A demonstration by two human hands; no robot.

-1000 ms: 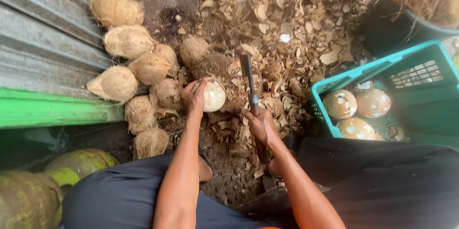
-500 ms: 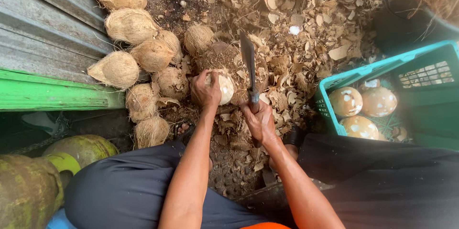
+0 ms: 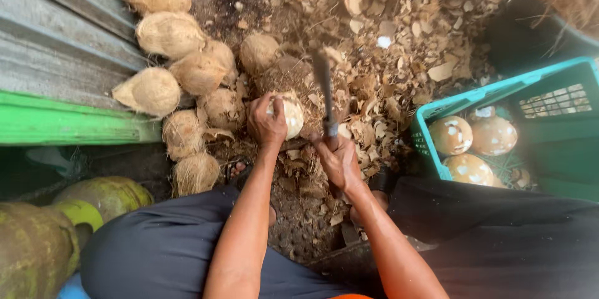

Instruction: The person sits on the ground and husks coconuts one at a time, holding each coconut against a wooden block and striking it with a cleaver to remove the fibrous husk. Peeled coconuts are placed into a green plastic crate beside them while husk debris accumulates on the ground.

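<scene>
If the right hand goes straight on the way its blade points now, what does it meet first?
Probably the heap of husk chips beyond the blade. The right hand points it away, just right of the coconut; depth is unclear.

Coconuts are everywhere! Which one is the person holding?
The pale, partly peeled coconut under the left hand, beside the knife. The brown husky ones lie untouched by the metal wall.

Ground: bare dirt strewn with dry brown husk chips (image 3: 399,18).
Wall: grey corrugated metal sheet (image 3: 56,43) far left of the grip, above a green painted beam (image 3: 62,121).
Right: teal plastic crate (image 3: 499,93).
Light: soft daylight.
</scene>
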